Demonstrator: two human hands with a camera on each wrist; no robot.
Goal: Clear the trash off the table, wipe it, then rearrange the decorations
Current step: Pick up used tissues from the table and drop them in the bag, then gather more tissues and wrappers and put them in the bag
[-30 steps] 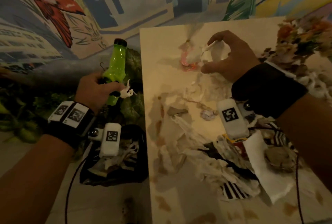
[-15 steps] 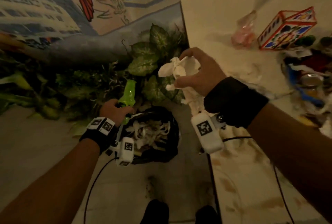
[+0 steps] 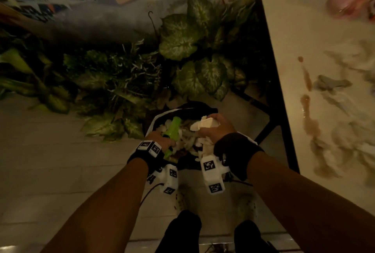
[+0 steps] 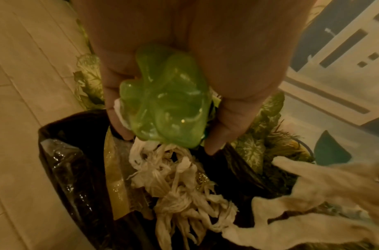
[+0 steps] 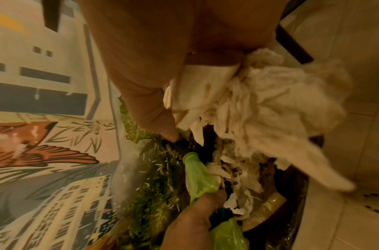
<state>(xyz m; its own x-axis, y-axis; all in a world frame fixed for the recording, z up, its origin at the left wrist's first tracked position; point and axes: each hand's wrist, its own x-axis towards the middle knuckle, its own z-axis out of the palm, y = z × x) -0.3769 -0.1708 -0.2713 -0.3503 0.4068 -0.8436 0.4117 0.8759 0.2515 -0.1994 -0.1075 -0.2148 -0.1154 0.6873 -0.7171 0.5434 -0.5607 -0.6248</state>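
A bin lined with a black bag [image 3: 182, 161] [image 4: 73, 169] stands on the floor left of the table, holding shredded white tissue [image 4: 184, 191]. My left hand [image 3: 160, 139] [image 4: 173, 67] grips a green plastic bottle [image 3: 172, 131] [image 4: 165, 101] [image 5: 200, 175] over the bin's left side. My right hand [image 3: 219, 127] [image 5: 162, 67] holds a wad of white tissue [image 3: 203, 126] [image 5: 259, 108] over the bin's right side. Both hands hover just above the trash.
The white table [image 3: 284, 29] runs along the right, stained with brown drips [image 3: 306, 76] and strewn with torn paper [image 3: 345, 98]; a pink object [image 3: 349, 3] lies at its far end. Green plants [image 3: 182, 38] crowd behind the bin. My dark shoes [image 3: 182, 232] stand on the tiled floor.
My right hand carried the tissue wad from beside the table down over the bin. My left hand lowered the bottle to the bin's mouth. My head tilted downward.
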